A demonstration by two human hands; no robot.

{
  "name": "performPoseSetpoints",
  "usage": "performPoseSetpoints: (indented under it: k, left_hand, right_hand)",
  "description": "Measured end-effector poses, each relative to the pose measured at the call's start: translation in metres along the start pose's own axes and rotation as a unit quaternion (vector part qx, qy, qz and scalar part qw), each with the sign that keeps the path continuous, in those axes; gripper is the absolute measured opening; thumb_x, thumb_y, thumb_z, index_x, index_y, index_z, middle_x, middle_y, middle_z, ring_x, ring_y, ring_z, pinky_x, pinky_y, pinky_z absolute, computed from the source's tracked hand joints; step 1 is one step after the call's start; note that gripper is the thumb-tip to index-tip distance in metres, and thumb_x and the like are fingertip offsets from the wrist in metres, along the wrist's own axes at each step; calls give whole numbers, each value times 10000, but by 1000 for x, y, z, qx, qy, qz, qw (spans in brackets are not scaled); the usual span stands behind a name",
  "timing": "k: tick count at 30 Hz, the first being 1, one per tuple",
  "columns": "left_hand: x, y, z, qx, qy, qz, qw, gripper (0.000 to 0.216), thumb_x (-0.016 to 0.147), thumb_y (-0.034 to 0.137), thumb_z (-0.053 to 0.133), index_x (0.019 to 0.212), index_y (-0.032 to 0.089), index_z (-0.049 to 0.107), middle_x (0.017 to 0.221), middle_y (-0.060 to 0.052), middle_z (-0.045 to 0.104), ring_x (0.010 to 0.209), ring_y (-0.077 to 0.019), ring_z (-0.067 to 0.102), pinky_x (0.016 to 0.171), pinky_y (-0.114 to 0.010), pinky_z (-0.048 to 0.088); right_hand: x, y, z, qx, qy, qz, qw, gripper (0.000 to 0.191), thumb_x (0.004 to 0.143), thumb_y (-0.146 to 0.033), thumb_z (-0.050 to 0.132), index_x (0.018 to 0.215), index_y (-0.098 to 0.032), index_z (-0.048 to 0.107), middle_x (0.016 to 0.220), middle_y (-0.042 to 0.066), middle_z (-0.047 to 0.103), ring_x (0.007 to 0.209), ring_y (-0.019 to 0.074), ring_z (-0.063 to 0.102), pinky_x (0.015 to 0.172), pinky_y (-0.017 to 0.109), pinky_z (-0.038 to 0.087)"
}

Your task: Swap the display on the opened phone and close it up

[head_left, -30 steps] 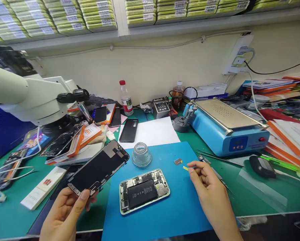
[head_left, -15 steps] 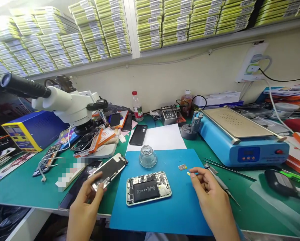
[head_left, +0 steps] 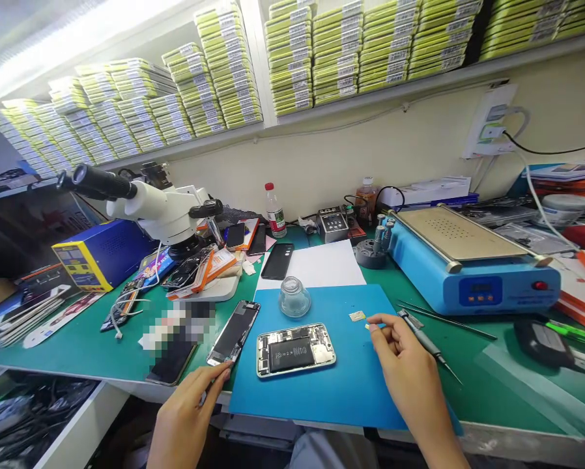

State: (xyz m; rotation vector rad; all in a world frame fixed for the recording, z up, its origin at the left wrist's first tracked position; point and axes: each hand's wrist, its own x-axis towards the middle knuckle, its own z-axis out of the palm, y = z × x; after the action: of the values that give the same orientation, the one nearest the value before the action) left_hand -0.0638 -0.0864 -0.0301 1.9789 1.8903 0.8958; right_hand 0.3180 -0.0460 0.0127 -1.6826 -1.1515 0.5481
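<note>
An opened phone (head_left: 296, 349) with its battery and boards showing lies on the blue mat (head_left: 322, 397). To its left a detached black phone screen (head_left: 234, 332) lies flat across the mat's edge. My left hand (head_left: 189, 413) pinches that screen's near end with thumb and fingertips. My right hand (head_left: 404, 371) rests on the mat right of the phone, its fingertips closed on a tiny yellow piece (head_left: 368, 326). A small metal plate (head_left: 356, 316) lies just beyond those fingers.
A glass jar (head_left: 294, 296) stands behind the phone. A screwdriver (head_left: 427, 344) and tweezers (head_left: 449, 322) lie right of my hand, before a blue heating machine (head_left: 468, 270). A microscope (head_left: 150, 208), loose phones and parts crowd the left. A dark phone (head_left: 172, 361) lies near the bench edge.
My left hand has lowered the screen from the air down onto the bench beside the opened phone. The right hand has stayed in place with the yellow piece. The view has pulled back.
</note>
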Motion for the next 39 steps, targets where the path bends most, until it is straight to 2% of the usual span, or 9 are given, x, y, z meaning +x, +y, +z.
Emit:
performPoseSetpoints:
  k: [5, 9, 19, 25, 29, 31, 33, 36, 39]
  left_hand:
    - [25, 6, -3, 36, 10, 66, 997, 498, 1093, 551, 616, 1555, 367, 650, 1562, -58, 669, 1470, -329, 615, 1215, -514, 518]
    - [39, -3, 1, 51, -30, 91, 994, 572, 1109, 501, 568, 1634, 272, 569, 1659, -94, 601, 1533, -322, 584, 1243, -524, 526]
    - [29, -7, 29, 106, 29, 90, 990, 620, 1166, 560, 411, 1590, 151, 606, 1657, -156, 589, 1562, -338, 550, 1316, -579, 443]
    - [28, -8, 30, 131, 59, 102, 984, 637, 1162, 557, 389, 1501, 104, 683, 1601, -204, 631, 1522, -411, 570, 1275, -639, 447]
    - [30, 8, 28, 125, 71, 124, 982, 627, 1178, 495, 339, 1512, 78, 667, 1602, -224, 624, 1538, -434, 529, 1283, -692, 371]
    - [33, 21, 27, 110, 47, 146, 982, 571, 1190, 476, 366, 1599, 151, 594, 1679, -162, 563, 1589, -364, 473, 1310, -624, 365]
    - [37, 35, 28, 93, -8, 170, 981, 552, 1166, 507, 497, 1653, 251, 532, 1659, -99, 590, 1544, -306, 523, 1269, -534, 443]
    - [45, 52, 31, 77, -82, 189, 975, 637, 1053, 500, 735, 1639, 336, 545, 1605, -61, 640, 1462, -330, 590, 1182, -520, 503]
    - [54, 61, 33, 67, -105, 185, 975, 652, 1011, 400, 807, 1616, 351, 568, 1557, -63, 668, 1431, -359, 596, 1188, -568, 461]
  right_hand:
    - [0, 2, 1, 1, -5, -15, 1000, 584, 861, -717, 457, 1032, -219, 709, 688, 12, 565, 538, 248, 529, 521, 355, 410]
    - [-1, 2, 2, 8, 1, -29, 1000, 558, 864, -695, 450, 1022, -221, 698, 686, 14, 556, 537, 247, 522, 521, 351, 391]
    - [-3, 8, 1, 32, 1, -69, 997, 439, 937, -593, 492, 1036, -212, 686, 674, 14, 547, 508, 233, 495, 500, 333, 352]
    - [-5, 9, 3, 36, 1, -68, 997, 436, 951, -575, 482, 1049, -205, 690, 680, 13, 551, 518, 233, 505, 522, 337, 354]
    - [-5, 8, 4, 37, 4, -64, 997, 425, 952, -554, 483, 1052, -202, 698, 682, 12, 552, 527, 228, 506, 529, 337, 355]
    - [-6, 8, 4, 38, 5, -61, 997, 420, 953, -552, 486, 1049, -203, 699, 677, 8, 544, 519, 224, 494, 524, 337, 349]
    - [-6, 8, 4, 39, 5, -59, 997, 426, 955, -562, 486, 1046, -205, 699, 685, 9, 548, 520, 223, 490, 527, 338, 352]
    - [-6, 8, 4, 39, 5, -57, 998, 434, 955, -575, 488, 1049, -206, 697, 703, 11, 559, 528, 218, 488, 537, 338, 354]
    - [-6, 9, 5, 40, 4, -53, 998, 428, 954, -573, 497, 1053, -206, 693, 696, 3, 540, 533, 215, 477, 540, 336, 346]
